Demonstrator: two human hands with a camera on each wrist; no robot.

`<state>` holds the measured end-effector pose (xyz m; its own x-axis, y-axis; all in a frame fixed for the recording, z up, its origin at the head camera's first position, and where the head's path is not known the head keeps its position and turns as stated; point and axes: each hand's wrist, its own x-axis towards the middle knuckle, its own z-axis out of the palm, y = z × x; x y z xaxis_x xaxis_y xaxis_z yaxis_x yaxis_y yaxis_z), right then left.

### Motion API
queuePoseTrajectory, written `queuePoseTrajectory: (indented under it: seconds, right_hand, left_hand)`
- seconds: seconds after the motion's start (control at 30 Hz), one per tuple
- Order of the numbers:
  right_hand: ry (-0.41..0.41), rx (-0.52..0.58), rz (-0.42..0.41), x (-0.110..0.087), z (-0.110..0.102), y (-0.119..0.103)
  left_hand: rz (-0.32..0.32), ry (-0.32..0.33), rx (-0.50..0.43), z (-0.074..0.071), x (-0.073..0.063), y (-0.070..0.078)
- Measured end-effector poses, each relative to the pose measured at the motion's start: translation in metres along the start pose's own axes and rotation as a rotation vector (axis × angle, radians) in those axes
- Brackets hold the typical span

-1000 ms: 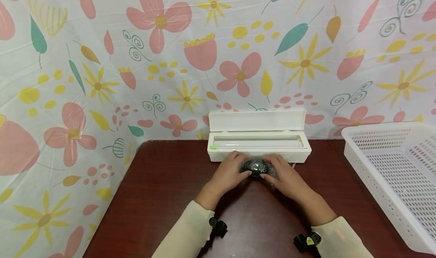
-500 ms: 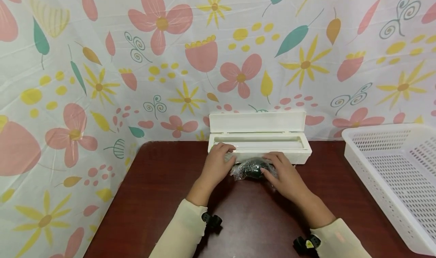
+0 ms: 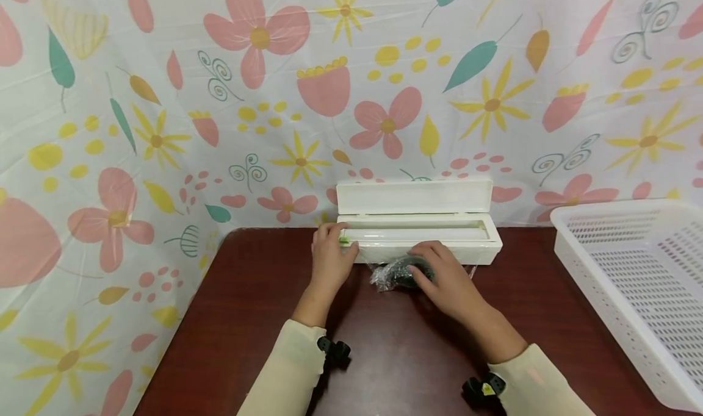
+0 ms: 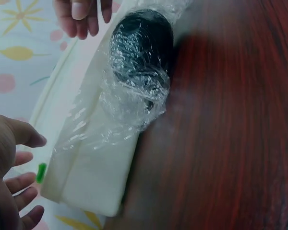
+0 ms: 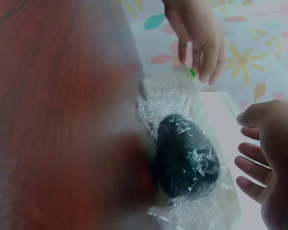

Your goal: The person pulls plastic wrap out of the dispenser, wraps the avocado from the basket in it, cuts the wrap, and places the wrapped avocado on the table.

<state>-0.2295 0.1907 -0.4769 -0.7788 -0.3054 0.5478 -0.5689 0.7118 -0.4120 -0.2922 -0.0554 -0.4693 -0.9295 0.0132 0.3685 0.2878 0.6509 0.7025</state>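
Note:
A dark green avocado [image 5: 187,160] in crumpled cling film [image 4: 129,100] lies against the front of a white cling film dispenser [image 3: 472,252] whose lid stands up. In the left wrist view a sheet of film stretches from the bundle up to the box. My left hand [image 3: 331,260] is at the box's left end, thumb and fingers spread about the small green slider [image 4: 42,172]. My right hand [image 3: 453,285] arches over the avocado in the head view. Its relaxed fingers stand apart from the fruit in the right wrist view.
A white perforated plastic basket [image 3: 604,294] stands at the right on the dark red wooden table [image 3: 252,300]. Behind the table hangs a flower-patterned cloth [image 3: 219,160], close to the raised lid. Each wrist carries a small black camera.
My left hand has let go of the wrapped avocado and moved left to the dispenser's slider end. The right hand has shifted slightly left over the avocado, its grip loosened.

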Motion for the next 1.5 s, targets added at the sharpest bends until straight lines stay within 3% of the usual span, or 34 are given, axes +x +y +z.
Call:
queuePoseTrajectory:
  seconds: [0.23, 0.33, 0.6, 0.83, 1.0, 1.3, 1.5]
  right_hand:
    - [-0.097, 0.028, 0.043, 0.017, 0.001, -0.008]
    - [-0.139, 0.028, 0.043, 0.025, 0.002, -0.012]
    - [-0.205, 0.002, 0.000, 0.051, 0.012, -0.026]
    - [-0.306, -0.012, -0.003, 0.070, 0.017, -0.042]
    - [-0.354, -0.030, 0.004, 0.084, 0.022, -0.051]
    - [-0.405, -0.074, -0.013, 0.103, 0.036, -0.056]
    - [-0.417, -0.091, -0.049, 0.113, 0.046, -0.055]
  left_hand:
    - [-0.121, -0.034, -0.134, 0.000, 0.004, -0.011]
    - [-0.146, -0.047, -0.156, -0.001, 0.005, -0.015]
    - [-0.235, -0.162, -0.199, -0.002, 0.007, -0.025]
    - [-0.330, -0.231, -0.397, 0.001, 0.009, -0.029]
    - [-0.401, -0.272, -0.451, 0.002, 0.009, -0.031]
    - [-0.402, -0.293, -0.495, 0.003, 0.009, -0.034]
    - [-0.418, -0.312, -0.584, 0.002, 0.008, -0.036]
